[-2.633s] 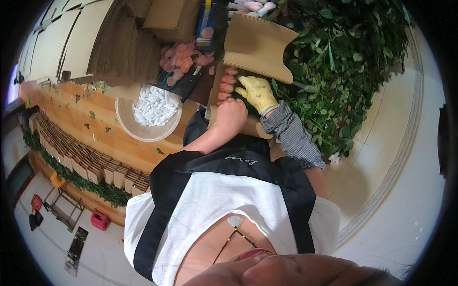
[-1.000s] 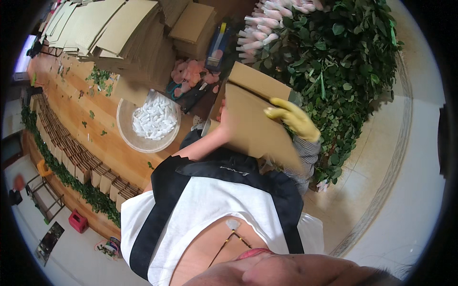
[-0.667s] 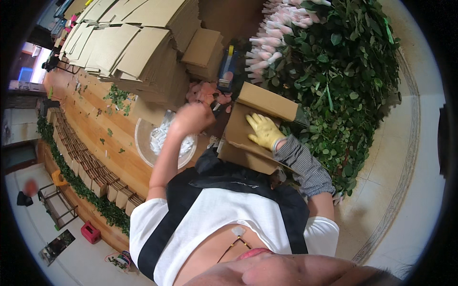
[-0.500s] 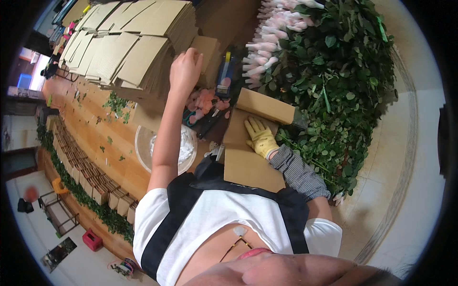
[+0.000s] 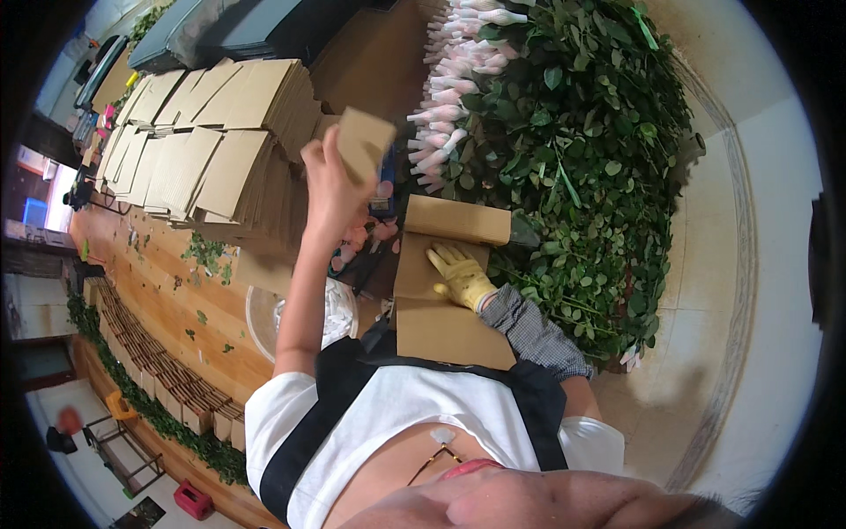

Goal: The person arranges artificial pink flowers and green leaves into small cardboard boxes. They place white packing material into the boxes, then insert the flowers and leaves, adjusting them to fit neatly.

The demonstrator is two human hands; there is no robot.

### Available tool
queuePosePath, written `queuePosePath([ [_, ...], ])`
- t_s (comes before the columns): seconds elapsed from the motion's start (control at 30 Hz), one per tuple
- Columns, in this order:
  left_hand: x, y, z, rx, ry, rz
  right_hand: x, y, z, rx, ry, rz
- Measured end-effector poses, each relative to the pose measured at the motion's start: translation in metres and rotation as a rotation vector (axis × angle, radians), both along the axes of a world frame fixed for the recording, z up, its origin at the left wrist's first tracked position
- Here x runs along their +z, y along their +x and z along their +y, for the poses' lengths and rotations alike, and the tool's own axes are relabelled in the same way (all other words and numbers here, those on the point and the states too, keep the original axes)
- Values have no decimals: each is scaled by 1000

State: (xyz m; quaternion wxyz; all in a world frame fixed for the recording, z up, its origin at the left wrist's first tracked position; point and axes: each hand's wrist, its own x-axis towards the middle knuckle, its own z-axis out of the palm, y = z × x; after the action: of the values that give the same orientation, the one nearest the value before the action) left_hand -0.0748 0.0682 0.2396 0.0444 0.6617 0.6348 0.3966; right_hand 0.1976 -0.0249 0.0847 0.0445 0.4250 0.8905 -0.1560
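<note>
My bare left hand (image 5: 328, 187) is raised beside the stacks of cardboard, its fingers and thumb closed on a small rectangular cardboard piece (image 5: 366, 143). The piece is slightly blurred. On the right, my right hand (image 5: 462, 275), in a yellow glove, lies with fingers spread on an unfolded brown cardboard sheet (image 5: 454, 331). That sheet rests against my front, and a folded cardboard part (image 5: 458, 219) stands up at its far end. Past the glove lies a big heap of leafy green stems (image 5: 590, 229).
White-and-pink net-sleeved flower heads (image 5: 445, 106) line the heap's left side. Tall cardboard stacks (image 5: 211, 167) stand at the left. Nearby are a clear tub (image 5: 263, 322) of white pieces, pink petals (image 5: 352, 238) and a blue tape dispenser (image 5: 384, 201). Cardboard-wrapped bundles (image 5: 167, 357) run along the floor.
My left hand has picked up the small cardboard piece from beside the stacks and drawn it nearer. My gloved right hand stays on the sheet. The whole view has shifted a little.
</note>
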Motion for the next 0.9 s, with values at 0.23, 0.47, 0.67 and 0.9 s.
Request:
queuePosePath([
  [0.23, -121, 19, -75, -816, -1138, -675, -15, 1, 5, 42, 190, 106],
  [0.47, -220, 49, -89, -314, -714, -518, 6, 5, 7, -62, 29, 174],
  [0.67, -182, 59, -88, -339, -684, -195, 22, -8, -2, -174, -47, 341],
  [0.9, -80, 36, -109, -1140, -1347, -1052, 14, -17, -6, -115, 52, 74],
])
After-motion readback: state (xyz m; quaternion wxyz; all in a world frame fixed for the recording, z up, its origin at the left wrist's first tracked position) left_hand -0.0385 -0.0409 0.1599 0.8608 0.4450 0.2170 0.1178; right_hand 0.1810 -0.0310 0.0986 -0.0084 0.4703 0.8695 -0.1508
